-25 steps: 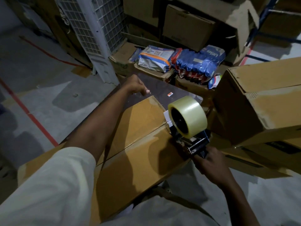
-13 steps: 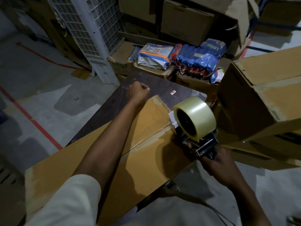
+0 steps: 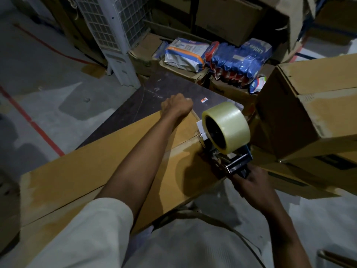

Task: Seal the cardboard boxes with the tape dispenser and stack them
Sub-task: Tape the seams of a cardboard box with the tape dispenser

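A long flat cardboard box (image 3: 96, 171) lies across a dark table (image 3: 152, 97), its top flaps meeting at a centre seam. My left hand (image 3: 176, 106) is curled over the box's far edge near its right corner, fingers hidden behind the knuckles. My right hand (image 3: 251, 184) grips the handle of the tape dispenser (image 3: 226, 130), which carries a big roll of clear tape. The dispenser's head sits on the seam at the box's right end.
Larger cardboard boxes (image 3: 318, 105) are piled close on the right, almost touching the dispenser. Behind the table lie blue and white packets (image 3: 239, 59) on open cartons. A white mesh cage (image 3: 108, 26) stands at the back left. Red lines (image 3: 29, 118) cross the concrete floor.
My left hand has come down from above the table onto the box's far edge and curled there. The dispenser and my right hand stay at the box's right end.
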Demonstrator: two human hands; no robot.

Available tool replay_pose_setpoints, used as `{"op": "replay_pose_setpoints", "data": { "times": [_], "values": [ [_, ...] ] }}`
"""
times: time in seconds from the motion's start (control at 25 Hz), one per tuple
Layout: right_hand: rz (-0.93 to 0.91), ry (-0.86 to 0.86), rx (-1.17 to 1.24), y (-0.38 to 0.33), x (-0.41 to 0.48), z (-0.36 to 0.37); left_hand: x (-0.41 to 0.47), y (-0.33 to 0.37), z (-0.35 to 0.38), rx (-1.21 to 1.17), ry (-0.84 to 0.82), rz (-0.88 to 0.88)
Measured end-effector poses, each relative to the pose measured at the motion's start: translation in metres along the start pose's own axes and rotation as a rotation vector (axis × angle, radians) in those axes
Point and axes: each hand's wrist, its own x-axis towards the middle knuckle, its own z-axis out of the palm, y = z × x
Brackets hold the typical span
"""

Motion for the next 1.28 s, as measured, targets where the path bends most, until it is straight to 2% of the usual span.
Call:
{"op": "replay_pose_setpoints", "data": {
  "times": [0.16, 0.24, 0.4, 0.48, 0.56, 0.8, 1.08, 1.28],
  "values": [
    [0.048, 0.005, 0.061, 0.012, -0.011, -0.002, 0.005, 0.006, 0.0, 0.006, -0.066, -0.041],
    [0.051, 0.004, 0.077, 0.014, -0.01, -0.003, 0.004, 0.011, 0.002, 0.072, -0.086, -0.004],
    [0.049, -0.021, 0.108, 0.014, -0.006, -0.004, -0.022, 0.013, 0.018, 0.265, -0.088, 0.451],
    [0.046, -0.03, 0.129, 0.015, -0.006, -0.002, -0.044, 0.011, 0.026, 0.268, -0.123, 0.543],
    [0.047, -0.031, 0.13, 0.018, -0.006, 0.0, -0.056, 0.012, 0.03, 0.285, -0.127, 0.531],
    [0.02, -0.041, 0.101, 0.026, -0.003, 0.0, -0.058, 0.033, 0.032, 0.303, -0.042, 0.336],
    [-0.012, -0.046, 0.056, 0.027, -0.022, -0.007, -0.057, 0.026, 0.034, 0.174, -0.003, 0.352],
    [0.083, -0.075, 0.132, 0.042, -0.063, -0.023, -0.056, 0.026, 0.036, 0.142, -0.003, 0.34]
  ]
}}
